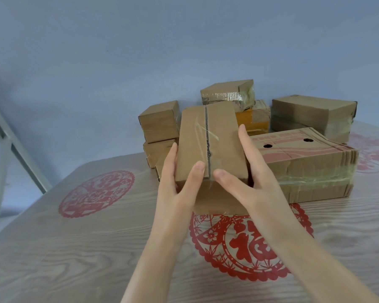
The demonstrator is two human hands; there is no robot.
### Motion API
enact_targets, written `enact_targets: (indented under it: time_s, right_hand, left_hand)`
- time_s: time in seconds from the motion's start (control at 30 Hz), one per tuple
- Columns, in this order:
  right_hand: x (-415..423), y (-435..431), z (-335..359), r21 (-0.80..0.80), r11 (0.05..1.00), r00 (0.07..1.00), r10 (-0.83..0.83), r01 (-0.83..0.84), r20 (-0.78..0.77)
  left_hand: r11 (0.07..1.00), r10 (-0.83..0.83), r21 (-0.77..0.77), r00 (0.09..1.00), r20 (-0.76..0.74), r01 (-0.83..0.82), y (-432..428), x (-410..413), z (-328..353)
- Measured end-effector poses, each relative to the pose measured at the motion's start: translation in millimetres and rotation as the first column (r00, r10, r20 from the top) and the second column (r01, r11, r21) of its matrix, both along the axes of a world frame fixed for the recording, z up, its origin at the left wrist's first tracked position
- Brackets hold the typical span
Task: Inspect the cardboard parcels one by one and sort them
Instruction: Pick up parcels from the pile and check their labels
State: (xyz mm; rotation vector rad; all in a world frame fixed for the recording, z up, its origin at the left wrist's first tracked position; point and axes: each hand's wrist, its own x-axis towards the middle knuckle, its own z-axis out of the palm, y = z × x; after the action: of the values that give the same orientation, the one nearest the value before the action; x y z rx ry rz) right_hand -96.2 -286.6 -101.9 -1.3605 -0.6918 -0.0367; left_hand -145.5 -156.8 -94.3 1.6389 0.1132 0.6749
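Observation:
A brown cardboard parcel (217, 136) with a dark taped seam down its top face is held tilted up above the table. My left hand (179, 178) grips its left side, thumb on the top face. My right hand (247, 171) grips its right side, thumb near the seam. Behind it lies a pile of other parcels: two small stacked boxes (159, 123) on the left, a taped box (227, 91) on a yellow-taped one (255, 119), a long box (313, 112) at the back right, and a large flat box with red print and two holes (311, 162).
The wood-grain table (53, 259) carries red paper-cut decals, one at the left (96, 193) and one under my arms (239, 248). A plain blue-grey wall stands behind. A grey metal frame (0, 136) runs down the left edge.

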Motion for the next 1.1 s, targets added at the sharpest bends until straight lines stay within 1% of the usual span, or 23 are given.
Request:
enact_targets:
  time_s: [0.13, 0.27, 0.4, 0.57, 0.7, 0.83, 0.93, 1.03, 1.1]
  right_hand:
    - [2.2, -1.9, 2.7, 0.021, 0.999, 1.000, -0.025, 0.025, -0.002]
    - [2.1, -3.9, 4.6, -0.034, 0.999, 0.999, -0.006, 0.007, 0.036]
    - [0.8, -2.0, 6.2, -0.091, 0.994, 0.995, -0.057, 0.065, 0.083]
    - [1.5, -3.1, 7.4, -0.045, 0.995, 0.995, -0.087, 0.090, 0.057]
    - [1.5, -2.9, 6.5, -0.070, 0.993, 0.992, -0.090, 0.096, 0.083]
    - [1.3, -1.1, 6.3, -0.083, 0.986, 0.986, -0.139, 0.146, 0.087]
    - [1.1, -0.5, 6.2, -0.067, 0.982, 0.982, -0.168, 0.174, 0.080]
    - [1.8, -1.8, 6.8, -0.037, 0.989, 0.989, -0.139, 0.142, 0.055]
    - [1.5, -1.5, 7.0, -0.045, 0.992, 0.991, -0.116, 0.119, 0.072]
  left_hand:
    - [0.998, -0.050, 0.031, 0.999, -0.014, 0.051, 0.4, -0.4, 1.3]
    - [0.999, -0.035, 0.042, 0.999, -0.011, 0.036, 3.4, 0.6, 1.2]
    - [0.999, -0.034, 0.005, 0.999, 0.012, 0.034, 5.1, 0.9, 0.9]
    - [0.998, -0.060, 0.026, 0.998, 0.013, 0.060, 9.3, 1.2, 1.3]
    - [0.999, -0.032, 0.032, 0.999, 0.015, 0.031, 12.2, 2.1, 2.1]
    - [1.000, -0.005, 0.023, 1.000, 0.021, 0.005, 11.4, 1.7, 3.8]
    - [0.999, -0.035, 0.016, 0.998, 0.049, 0.034, 6.8, 0.5, 6.3]
    - [1.000, -0.029, 0.012, 0.998, 0.048, 0.029, 4.8, 0.6, 6.0]
    - [1.000, -0.004, 0.011, 0.999, 0.046, 0.003, 6.7, -0.2, 5.1]
